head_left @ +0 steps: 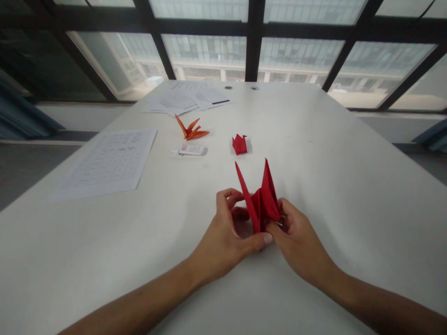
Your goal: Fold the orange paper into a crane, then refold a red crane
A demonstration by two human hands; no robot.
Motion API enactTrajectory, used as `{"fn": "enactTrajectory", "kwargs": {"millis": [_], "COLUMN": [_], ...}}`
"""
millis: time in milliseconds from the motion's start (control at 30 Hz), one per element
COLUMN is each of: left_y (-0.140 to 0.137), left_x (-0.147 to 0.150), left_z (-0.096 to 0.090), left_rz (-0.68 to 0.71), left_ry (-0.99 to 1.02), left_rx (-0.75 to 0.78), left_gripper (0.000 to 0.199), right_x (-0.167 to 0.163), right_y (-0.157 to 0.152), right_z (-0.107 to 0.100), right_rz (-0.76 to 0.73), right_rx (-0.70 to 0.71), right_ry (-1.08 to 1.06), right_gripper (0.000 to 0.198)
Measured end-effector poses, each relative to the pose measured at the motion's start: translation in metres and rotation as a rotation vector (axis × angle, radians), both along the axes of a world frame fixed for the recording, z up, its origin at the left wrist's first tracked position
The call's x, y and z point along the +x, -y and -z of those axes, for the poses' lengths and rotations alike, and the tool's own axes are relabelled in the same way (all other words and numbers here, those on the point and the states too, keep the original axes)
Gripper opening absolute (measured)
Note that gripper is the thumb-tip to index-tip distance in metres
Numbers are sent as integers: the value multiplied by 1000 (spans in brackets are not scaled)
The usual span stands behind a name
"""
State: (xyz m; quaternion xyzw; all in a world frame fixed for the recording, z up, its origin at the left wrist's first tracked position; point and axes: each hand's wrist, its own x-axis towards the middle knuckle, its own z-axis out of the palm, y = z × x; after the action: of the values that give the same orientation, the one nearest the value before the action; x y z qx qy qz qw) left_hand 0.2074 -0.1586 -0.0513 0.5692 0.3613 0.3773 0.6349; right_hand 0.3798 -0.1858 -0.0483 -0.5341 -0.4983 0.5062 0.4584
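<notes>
A folded red paper crane (268, 195) with two tall pointed flaps standing up is held between both hands, just above the white table. My left hand (232, 228) curls round its left side, thumb pressed along the bottom edge and fingers behind it. On the other side my right hand (293, 235) grips the lower right part, its thumb at the base and some fingertips hidden by the paper. Beyond the hands sits a small red origami crane (239, 144). An orange origami crane (191, 129) lies farther to the left, behind a white glue tube (190, 150).
A printed sheet (108, 160) lies on the left of the white table (335, 186). Several loose papers (188, 97) overlap at the far end, near two round holes in the tabletop. Large dark-framed windows (253, 42) stand behind, with blue curtains (24, 111) at the sides.
</notes>
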Motion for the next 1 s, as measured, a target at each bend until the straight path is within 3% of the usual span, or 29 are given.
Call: {"fn": "enactTrajectory", "kwargs": {"millis": [133, 267, 467, 667, 833, 1000], "left_y": [-4, -9, -16, -19, -19, -20], "left_x": [-2, -4, -8, -10, -10, -10], "left_z": [-2, -5, 5, 12, 6, 6], "left_rz": [19, 44, 24, -7, 29, 32], "left_ry": [47, 41, 134, 246, 88, 30], "left_rx": [-8, 39, -110, -219, -171, -182], "left_gripper": [35, 17, 16, 43, 22, 26], "right_x": [2, 5, 7, 10, 11, 12], "right_y": [-3, -5, -9, -13, -13, -14], "right_z": [1, 3, 3, 4, 4, 3], "right_rz": [-30, -62, -53, -99, -138, -149], "right_rx": [17, 28, 13, 8, -39, -73], "right_ry": [-22, -66, -186, -186, -185, -185], "right_gripper": [9, 18, 14, 10, 9, 13]}}
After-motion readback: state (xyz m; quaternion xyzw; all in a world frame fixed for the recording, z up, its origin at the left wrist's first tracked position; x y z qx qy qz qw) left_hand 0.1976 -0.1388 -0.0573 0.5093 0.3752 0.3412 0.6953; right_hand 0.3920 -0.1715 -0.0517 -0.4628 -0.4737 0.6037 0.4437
